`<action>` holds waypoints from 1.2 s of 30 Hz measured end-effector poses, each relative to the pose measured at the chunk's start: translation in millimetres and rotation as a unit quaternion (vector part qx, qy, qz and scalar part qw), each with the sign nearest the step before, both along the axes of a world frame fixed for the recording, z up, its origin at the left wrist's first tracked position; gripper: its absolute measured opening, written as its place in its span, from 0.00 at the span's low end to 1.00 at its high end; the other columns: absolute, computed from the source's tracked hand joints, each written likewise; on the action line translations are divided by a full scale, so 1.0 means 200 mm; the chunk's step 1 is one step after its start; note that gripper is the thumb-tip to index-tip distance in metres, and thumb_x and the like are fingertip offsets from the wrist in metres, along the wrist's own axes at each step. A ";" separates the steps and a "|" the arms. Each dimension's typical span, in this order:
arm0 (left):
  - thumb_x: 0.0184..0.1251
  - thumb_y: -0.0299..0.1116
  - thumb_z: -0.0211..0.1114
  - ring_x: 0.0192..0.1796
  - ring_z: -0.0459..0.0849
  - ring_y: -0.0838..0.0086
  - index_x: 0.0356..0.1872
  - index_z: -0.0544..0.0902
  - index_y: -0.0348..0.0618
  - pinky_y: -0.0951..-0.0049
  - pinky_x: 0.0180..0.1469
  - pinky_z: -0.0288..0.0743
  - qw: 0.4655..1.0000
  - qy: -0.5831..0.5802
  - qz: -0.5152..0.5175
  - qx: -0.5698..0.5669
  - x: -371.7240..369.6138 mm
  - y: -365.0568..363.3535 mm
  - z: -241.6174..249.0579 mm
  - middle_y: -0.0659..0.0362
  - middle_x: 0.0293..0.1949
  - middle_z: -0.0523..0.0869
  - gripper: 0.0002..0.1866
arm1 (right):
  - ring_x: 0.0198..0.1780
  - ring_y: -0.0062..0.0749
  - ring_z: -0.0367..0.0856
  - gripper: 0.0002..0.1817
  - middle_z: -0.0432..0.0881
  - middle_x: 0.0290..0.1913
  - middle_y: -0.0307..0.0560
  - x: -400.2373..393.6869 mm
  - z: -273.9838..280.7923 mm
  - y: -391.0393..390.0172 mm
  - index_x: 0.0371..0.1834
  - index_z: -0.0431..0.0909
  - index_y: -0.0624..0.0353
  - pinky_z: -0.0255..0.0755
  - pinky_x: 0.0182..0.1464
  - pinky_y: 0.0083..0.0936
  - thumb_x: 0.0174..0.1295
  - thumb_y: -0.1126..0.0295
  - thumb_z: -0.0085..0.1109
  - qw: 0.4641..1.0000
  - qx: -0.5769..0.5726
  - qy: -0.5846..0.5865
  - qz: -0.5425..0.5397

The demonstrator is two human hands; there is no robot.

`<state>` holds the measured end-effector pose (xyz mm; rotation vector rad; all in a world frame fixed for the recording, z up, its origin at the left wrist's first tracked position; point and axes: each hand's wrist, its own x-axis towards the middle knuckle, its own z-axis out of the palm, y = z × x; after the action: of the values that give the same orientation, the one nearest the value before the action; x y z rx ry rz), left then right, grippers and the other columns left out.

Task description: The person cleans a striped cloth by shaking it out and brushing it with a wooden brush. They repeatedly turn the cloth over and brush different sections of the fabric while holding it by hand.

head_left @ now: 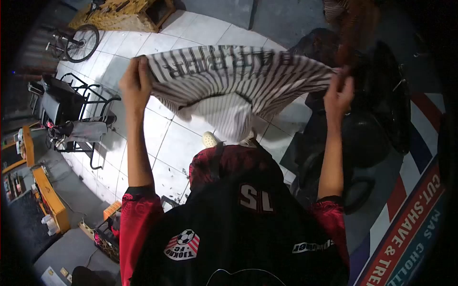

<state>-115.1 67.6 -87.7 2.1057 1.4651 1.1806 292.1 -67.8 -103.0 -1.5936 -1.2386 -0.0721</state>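
Observation:
A striped barber cape (224, 78) with large dark lettering is stretched in the air in front of me, its lower part hanging in folds. My left hand (137, 78) is closed on the cape's left upper corner, thumb against fingers. At the opposite end, my right hand (339, 93) pinches the right corner, slightly blurred. Both arms reach forward, spread wide apart. Below the cloth a pale clog (209, 139) shows on the floor by my feet.
A dark barber chair (367, 138) stands close on the right, beside a striped sign (405, 238). To the left are a black chair (59, 102) with a metal frame, a person's leg (86, 129), and wooden shelves (50, 200). Dark clippings dot the white tiles (164, 167). A bicycle (82, 44) stands farther back.

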 end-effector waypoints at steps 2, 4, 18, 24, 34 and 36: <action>0.68 0.29 0.50 0.28 0.72 0.78 0.38 0.74 0.32 0.80 0.30 0.67 0.998 -0.037 0.014 0.055 -0.02 -0.11 0.05 0.58 0.25 0.75 0.09 | 0.36 0.27 0.75 0.13 0.77 0.34 0.48 -0.01 -0.03 -0.11 0.42 0.72 0.66 0.68 0.38 0.24 0.64 0.65 0.49 0.998 0.035 0.020 -0.043; 0.61 0.32 0.60 0.29 0.76 0.73 0.41 0.74 0.32 0.77 0.31 0.70 0.986 -0.039 -0.003 0.161 -0.06 -0.18 -0.07 0.55 0.29 0.78 0.13 | 0.35 0.28 0.75 0.12 0.76 0.34 0.47 0.03 -0.17 -0.27 0.42 0.72 0.65 0.68 0.39 0.24 0.63 0.66 0.49 0.996 -0.015 -0.016 -0.088; 0.44 0.16 0.59 0.24 0.76 0.56 0.32 0.74 0.40 0.66 0.28 0.69 0.954 0.149 -0.069 -0.249 -0.36 -0.68 -0.85 0.48 0.20 0.75 0.12 | 0.18 0.16 0.58 0.24 0.64 0.15 0.32 -0.10 -1.13 -1.02 0.21 0.74 0.63 0.54 0.20 0.20 0.58 0.49 0.55 0.656 -0.652 0.357 0.131; 0.42 0.15 0.59 0.22 0.74 0.59 0.33 0.75 0.38 0.65 0.27 0.67 0.963 0.135 -0.042 -0.228 -0.21 -0.60 -0.57 0.50 0.24 0.76 0.14 | 0.17 0.20 0.66 0.09 0.69 0.16 0.36 -0.19 -0.94 -0.90 0.25 0.75 0.62 0.57 0.17 0.23 0.59 0.69 0.54 0.682 -0.629 0.313 0.203; 0.43 0.12 0.55 0.22 0.73 0.62 0.36 0.75 0.40 0.67 0.27 0.67 0.969 0.146 -0.050 -0.194 -0.23 -0.54 -0.47 0.50 0.24 0.75 0.16 | 0.25 0.26 0.72 0.15 0.76 0.24 0.48 -0.19 -0.57 -0.68 0.35 0.76 0.67 0.67 0.31 0.24 0.63 0.62 0.53 0.949 -0.308 0.059 -0.040; 0.43 0.14 0.55 0.23 0.75 0.60 0.36 0.75 0.40 0.65 0.28 0.68 0.967 0.145 -0.043 -0.205 -0.22 -0.53 -0.46 0.50 0.24 0.76 0.16 | 0.26 0.30 0.73 0.17 0.75 0.23 0.49 -0.21 -0.55 -0.66 0.35 0.76 0.68 0.66 0.30 0.28 0.63 0.60 0.51 0.960 -0.264 0.083 -0.037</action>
<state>-158.4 -39.1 -179.4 2.0767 1.5575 0.4923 250.3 -200.7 -212.6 -2.0547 -1.1193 0.3681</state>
